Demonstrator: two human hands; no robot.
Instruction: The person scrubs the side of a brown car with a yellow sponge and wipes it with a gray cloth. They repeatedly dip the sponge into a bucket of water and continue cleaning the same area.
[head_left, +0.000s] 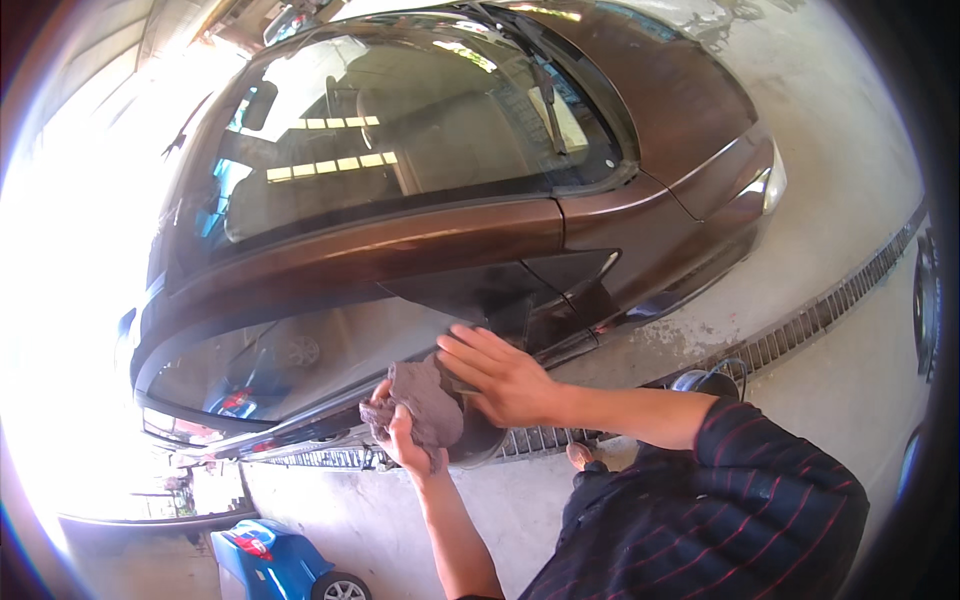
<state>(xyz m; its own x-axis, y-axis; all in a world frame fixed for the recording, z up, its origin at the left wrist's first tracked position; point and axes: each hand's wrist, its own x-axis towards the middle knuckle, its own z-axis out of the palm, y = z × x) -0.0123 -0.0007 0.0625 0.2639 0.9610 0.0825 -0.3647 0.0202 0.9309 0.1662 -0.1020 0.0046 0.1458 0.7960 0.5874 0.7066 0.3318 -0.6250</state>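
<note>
My left hand (405, 442) grips a bunched, mauve-brown cloth (429, 405) beside the front side window (300, 360) of a brown car (465, 229). My right hand (495, 375) is stretched out flat at the window's front lower corner, just right of the cloth. Its fingers point up and left, and nothing shows in its grasp. Beneath both hands sits a dark, rounded part (480, 439), apparently the door mirror, largely covered by hands and cloth. Whether the right fingertips touch the car cannot be told.
A slotted drain grate (817, 322) crosses the concrete floor alongside the car. A bucket-like container (705, 382) stands beyond my right forearm. Below left is a blue car (270, 559). A tyre (927, 307) shows at the right rim. Wiper arms (551, 109) lie on the windshield (450, 112).
</note>
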